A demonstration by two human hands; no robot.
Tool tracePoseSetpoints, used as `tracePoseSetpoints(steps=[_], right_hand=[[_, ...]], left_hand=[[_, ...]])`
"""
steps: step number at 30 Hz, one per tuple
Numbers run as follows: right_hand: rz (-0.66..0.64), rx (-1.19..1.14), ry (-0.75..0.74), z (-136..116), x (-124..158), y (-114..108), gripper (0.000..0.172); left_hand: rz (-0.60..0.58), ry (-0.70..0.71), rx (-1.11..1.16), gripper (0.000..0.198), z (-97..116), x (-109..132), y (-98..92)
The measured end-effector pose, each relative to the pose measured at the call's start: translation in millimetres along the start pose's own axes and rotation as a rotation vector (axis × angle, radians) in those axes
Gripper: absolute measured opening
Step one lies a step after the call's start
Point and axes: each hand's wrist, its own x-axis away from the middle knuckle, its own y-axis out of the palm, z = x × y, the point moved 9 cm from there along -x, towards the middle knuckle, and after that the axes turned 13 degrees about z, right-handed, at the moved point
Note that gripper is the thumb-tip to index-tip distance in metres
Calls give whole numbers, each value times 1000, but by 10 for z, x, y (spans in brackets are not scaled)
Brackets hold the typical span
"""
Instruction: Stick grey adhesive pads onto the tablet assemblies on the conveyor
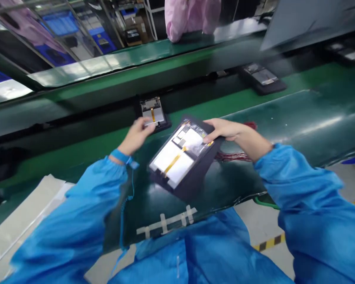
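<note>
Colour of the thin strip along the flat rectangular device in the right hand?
The thin strip is golden yellow, seen best in the head view.

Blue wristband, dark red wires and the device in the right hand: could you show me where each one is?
Blue wristband [120, 156]: head view, on the middle of the band.
Dark red wires [235, 157]: head view, on the middle of the bundle.
Device [184, 161]: head view, on its pale panel.
</note>
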Motion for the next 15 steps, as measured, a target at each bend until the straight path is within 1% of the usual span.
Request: tracePoseSetpoints(steps=[2, 3, 4, 5, 6, 7, 8, 9, 10, 11, 12, 13, 14, 15], right_hand=[[-185, 87, -29, 91, -118, 591, 55], [-226, 169, -76, 114, -170, 824, 52], [-213, 273, -156, 107, -209, 989, 50], [-152, 385, -265, 66, -218, 1083, 50], [-61, 489, -388, -2, -179, 1111, 52], [37, 570, -503, -73, -87, 1084, 55], [127, 622, -596, -128, 47, 1010, 57], [192, 645, -652, -149, 198, 903, 54], [250, 654, -668, -135, 348, 758, 46], [329, 658, -659, -100, 492, 572, 34], [430, 673, -632, -41, 627, 361, 23], [539, 709, -597, 39, 751, 154, 17], [638, 768, -564, 135, 859, -24, 17], [703, 849, -538, 245, 936, -148, 18]], left_hand=[[-134, -91, 11, 65, -186, 649, 9], [-207, -188, 33, 71, -340, 975, 12], [-172, -257, 60, 74, -483, 1235, -79], [-95, -328, 92, 75, -636, 1452, -210], [26, -394, 118, 73, -791, 1627, -385], [167, -445, 136, 68, -935, 1771, -578], [289, -480, 140, 61, -1058, 1887, -752], [380, -500, 132, 54, -1161, 1970, -889], [429, -514, 124, 47, -1251, 2018, -972], [438, -519, 118, 42, -1329, 2031, -1001], [418, -520, 114, 39, -1402, 2018, -986], [388, -507, 98, 38, -1464, 1986, -951], [364, -471, 71, 40, -1507, 1938, -914], [346, -417, 41, 45, -1533, 1883, -881]])
